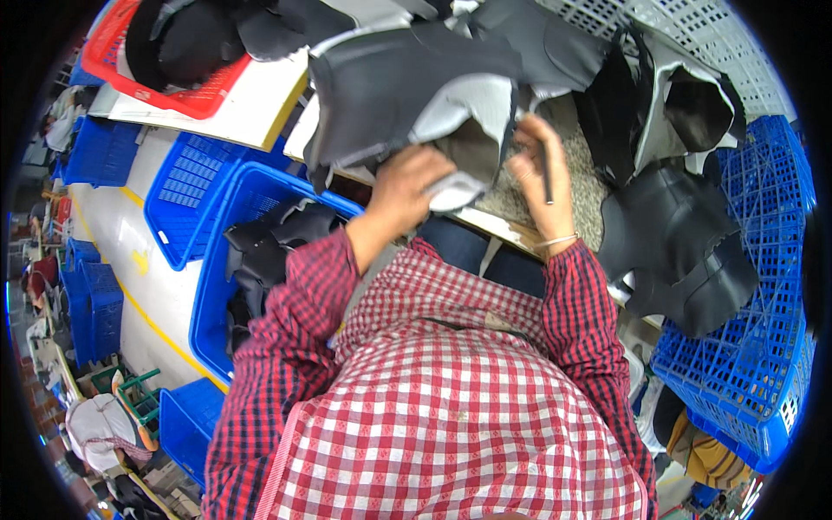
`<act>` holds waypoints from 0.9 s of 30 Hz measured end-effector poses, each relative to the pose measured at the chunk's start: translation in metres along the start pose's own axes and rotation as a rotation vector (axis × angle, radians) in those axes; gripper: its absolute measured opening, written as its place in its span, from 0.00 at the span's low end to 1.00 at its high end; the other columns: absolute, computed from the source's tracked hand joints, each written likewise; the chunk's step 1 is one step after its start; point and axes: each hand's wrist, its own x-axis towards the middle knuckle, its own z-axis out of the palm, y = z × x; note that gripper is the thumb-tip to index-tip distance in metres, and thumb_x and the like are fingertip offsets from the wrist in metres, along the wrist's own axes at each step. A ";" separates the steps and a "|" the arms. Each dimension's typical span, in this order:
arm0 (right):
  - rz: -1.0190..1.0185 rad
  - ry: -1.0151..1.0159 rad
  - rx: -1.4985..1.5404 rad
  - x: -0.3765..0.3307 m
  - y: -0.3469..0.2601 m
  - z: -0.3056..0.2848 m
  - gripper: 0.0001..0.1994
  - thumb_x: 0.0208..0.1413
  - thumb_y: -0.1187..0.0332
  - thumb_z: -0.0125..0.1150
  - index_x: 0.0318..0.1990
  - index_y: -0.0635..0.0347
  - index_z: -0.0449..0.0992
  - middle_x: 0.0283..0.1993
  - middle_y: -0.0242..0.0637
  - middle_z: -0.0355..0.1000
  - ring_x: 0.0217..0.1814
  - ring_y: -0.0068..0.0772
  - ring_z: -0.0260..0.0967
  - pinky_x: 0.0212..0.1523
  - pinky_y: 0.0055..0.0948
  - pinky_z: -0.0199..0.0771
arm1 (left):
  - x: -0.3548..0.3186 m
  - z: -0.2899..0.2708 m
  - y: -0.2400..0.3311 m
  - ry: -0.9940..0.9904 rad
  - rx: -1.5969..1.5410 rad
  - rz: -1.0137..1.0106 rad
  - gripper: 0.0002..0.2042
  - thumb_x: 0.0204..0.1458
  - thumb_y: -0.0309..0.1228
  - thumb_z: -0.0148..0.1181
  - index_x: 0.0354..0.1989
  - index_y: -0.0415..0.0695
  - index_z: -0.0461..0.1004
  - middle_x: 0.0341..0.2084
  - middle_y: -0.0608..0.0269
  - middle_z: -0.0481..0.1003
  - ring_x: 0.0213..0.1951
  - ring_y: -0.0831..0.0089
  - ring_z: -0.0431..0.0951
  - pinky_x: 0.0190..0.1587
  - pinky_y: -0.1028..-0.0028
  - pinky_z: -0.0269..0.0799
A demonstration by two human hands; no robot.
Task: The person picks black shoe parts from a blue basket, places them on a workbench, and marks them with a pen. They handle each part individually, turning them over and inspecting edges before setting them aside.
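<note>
A large black moulded sheet piece with a pale lining (407,82) stands tilted over the work table in front of me. My left hand (412,186) has its fingers curled on the lower edge of this piece, near an opening where the white lining shows. Close to the piece's right edge is my right hand (544,173), fingers bent round a thin dark pen-like stick (547,178) that points down. Whether the right fingertips touch the piece I cannot tell. Under that hand lies a speckled grey tabletop (579,147).
More black pieces (680,234) lie at the right, by a blue crate (745,338). A white crate (685,35) stands at the back right. To the left are a blue bin (212,286) holding black pieces and a red tray (204,104). People sit farther off left.
</note>
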 end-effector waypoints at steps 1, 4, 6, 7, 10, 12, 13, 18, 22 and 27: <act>0.000 -0.076 0.044 0.000 -0.003 0.009 0.36 0.55 0.65 0.73 0.67 0.64 0.60 0.61 0.46 0.71 0.62 0.37 0.70 0.60 0.35 0.71 | -0.013 -0.002 0.006 -0.033 -0.016 -0.054 0.13 0.50 0.27 0.67 0.45 0.43 0.81 0.41 0.57 0.79 0.47 0.57 0.79 0.50 0.64 0.75; 0.189 -0.054 0.221 -0.002 -0.003 0.035 0.38 0.46 0.72 0.80 0.62 0.65 0.62 0.51 0.45 0.76 0.49 0.32 0.76 0.49 0.31 0.77 | -0.041 -0.007 0.018 -0.139 0.001 -0.179 0.22 0.51 0.24 0.63 0.58 0.45 0.76 0.52 0.57 0.75 0.54 0.57 0.77 0.56 0.65 0.72; 0.120 -0.005 -0.049 0.005 0.007 0.049 0.26 0.48 0.74 0.77 0.54 0.64 0.72 0.45 0.41 0.78 0.46 0.27 0.76 0.46 0.29 0.76 | -0.052 -0.013 0.022 -0.199 -0.091 -0.176 0.24 0.54 0.25 0.62 0.62 0.45 0.73 0.54 0.55 0.74 0.58 0.57 0.74 0.59 0.65 0.70; 0.155 -0.050 0.033 0.008 0.012 0.049 0.15 0.49 0.75 0.74 0.44 0.63 0.77 0.42 0.38 0.78 0.44 0.22 0.74 0.44 0.27 0.74 | -0.055 -0.016 0.023 -0.264 -0.104 -0.208 0.24 0.56 0.26 0.62 0.64 0.45 0.71 0.60 0.55 0.72 0.63 0.57 0.71 0.64 0.64 0.66; -0.117 0.039 -0.164 0.020 0.033 0.046 0.15 0.46 0.72 0.71 0.43 0.61 0.78 0.40 0.43 0.77 0.43 0.46 0.77 0.46 0.37 0.75 | -0.065 -0.027 0.022 -0.353 0.108 -0.160 0.24 0.58 0.29 0.62 0.65 0.44 0.71 0.65 0.55 0.69 0.67 0.57 0.68 0.67 0.63 0.62; -0.237 0.102 -0.362 0.029 0.047 0.046 0.19 0.42 0.70 0.72 0.45 0.61 0.79 0.47 0.43 0.74 0.52 0.52 0.71 0.53 0.43 0.72 | -0.072 -0.031 0.020 -0.311 -0.069 -0.260 0.23 0.57 0.29 0.64 0.63 0.45 0.74 0.67 0.56 0.68 0.69 0.55 0.65 0.70 0.61 0.57; -0.200 0.145 -0.418 0.032 0.054 0.048 0.20 0.42 0.69 0.72 0.46 0.61 0.79 0.48 0.44 0.74 0.53 0.53 0.70 0.54 0.43 0.72 | -0.075 -0.030 0.018 -0.262 -0.072 -0.275 0.22 0.56 0.29 0.63 0.62 0.44 0.74 0.66 0.56 0.69 0.69 0.56 0.65 0.70 0.60 0.56; -0.043 0.236 -0.513 0.038 0.079 0.066 0.21 0.47 0.69 0.71 0.48 0.68 0.74 0.56 0.57 0.68 0.54 0.61 0.69 0.55 0.44 0.72 | -0.088 -0.015 0.007 -0.126 0.034 -0.285 0.21 0.56 0.29 0.63 0.59 0.40 0.76 0.62 0.52 0.73 0.63 0.56 0.71 0.67 0.63 0.60; 0.141 0.100 -0.261 0.045 0.066 0.071 0.17 0.50 0.73 0.67 0.48 0.64 0.74 0.42 0.52 0.72 0.50 0.61 0.72 0.46 0.52 0.73 | -0.097 0.003 0.003 -0.082 -0.049 -0.325 0.22 0.59 0.26 0.60 0.62 0.37 0.73 0.65 0.48 0.69 0.67 0.55 0.67 0.70 0.62 0.57; -0.485 0.165 -0.458 0.059 -0.019 0.062 0.08 0.45 0.73 0.64 0.35 0.54 0.74 0.30 0.35 0.73 0.40 0.46 0.75 0.40 0.44 0.68 | -0.083 -0.009 0.005 -0.061 0.075 -0.281 0.22 0.61 0.30 0.59 0.63 0.38 0.72 0.69 0.47 0.64 0.71 0.53 0.61 0.72 0.59 0.53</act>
